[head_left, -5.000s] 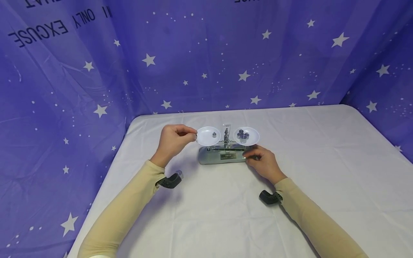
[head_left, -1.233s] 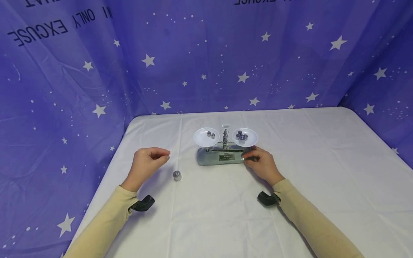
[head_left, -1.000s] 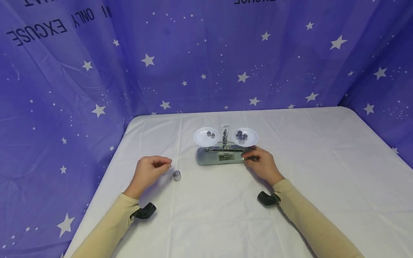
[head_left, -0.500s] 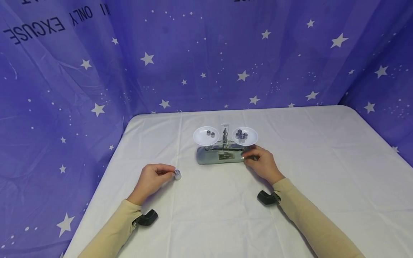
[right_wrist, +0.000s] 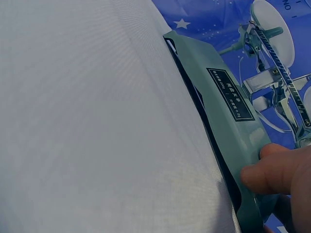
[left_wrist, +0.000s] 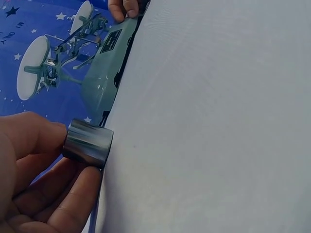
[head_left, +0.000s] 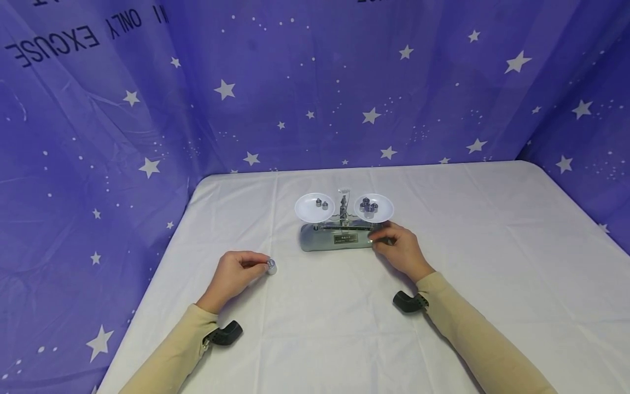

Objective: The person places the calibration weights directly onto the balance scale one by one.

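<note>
My left hand pinches a shiny cylindrical metal weight between thumb and fingers, low over the cloth left of and nearer than the balance. Its smooth curved side faces the left wrist view. My right hand grips the right end of the green base of a two-pan balance scale, thumb on the front face. Two small weights sit in the balance's white left pan. In the right pan several weights stand bunched together.
A white cloth covers the table under everything. Behind and to the left hangs a purple curtain with white stars. Each forearm wears a black wrist mount sticking out toward the middle.
My left hand has left the left pan, where a second small weight now sits, and moved down to the larger weight on the cloth and pinched it. My right hand keeps its hold.
</note>
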`<state>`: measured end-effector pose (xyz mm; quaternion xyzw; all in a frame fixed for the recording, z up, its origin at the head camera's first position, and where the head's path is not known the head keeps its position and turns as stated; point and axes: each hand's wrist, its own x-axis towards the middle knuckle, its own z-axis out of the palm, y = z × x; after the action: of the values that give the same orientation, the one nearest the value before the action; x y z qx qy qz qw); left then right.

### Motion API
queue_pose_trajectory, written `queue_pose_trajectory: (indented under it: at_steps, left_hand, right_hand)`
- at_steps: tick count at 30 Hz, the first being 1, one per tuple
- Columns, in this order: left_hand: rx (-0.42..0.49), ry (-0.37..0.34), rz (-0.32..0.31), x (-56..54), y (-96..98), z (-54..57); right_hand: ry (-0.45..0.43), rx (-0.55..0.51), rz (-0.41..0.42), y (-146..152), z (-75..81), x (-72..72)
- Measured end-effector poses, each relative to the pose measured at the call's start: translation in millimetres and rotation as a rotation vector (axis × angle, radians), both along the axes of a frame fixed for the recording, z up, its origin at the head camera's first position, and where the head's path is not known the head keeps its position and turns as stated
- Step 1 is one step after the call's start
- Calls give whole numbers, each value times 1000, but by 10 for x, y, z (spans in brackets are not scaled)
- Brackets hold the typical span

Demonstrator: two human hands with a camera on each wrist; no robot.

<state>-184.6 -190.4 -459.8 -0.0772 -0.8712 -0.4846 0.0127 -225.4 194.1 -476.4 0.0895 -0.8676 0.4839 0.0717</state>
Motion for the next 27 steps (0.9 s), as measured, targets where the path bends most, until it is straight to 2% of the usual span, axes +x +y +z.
queue_pose_trajectory:
  at_steps: [5,11,15,20,27]
  left_hand:
    - [-14,19,-12,-9,26,-5]
    - [-8,102,-38,-13,81,-24]
    - [-39,150,-60,-25,119,-29]
    - [-78,137,-66,-38,150,-14]
    - [-76,139,-39,-65,193,1]
  right_hand:
    - [-2,8,-4,3,17,5]
    - [0,17,-4,5,18,4]
    - [-10,10,-2,3,11,1]
    - [-12,7,-3,-4,19,2]
    - [-17,4,-7,1,20,10]
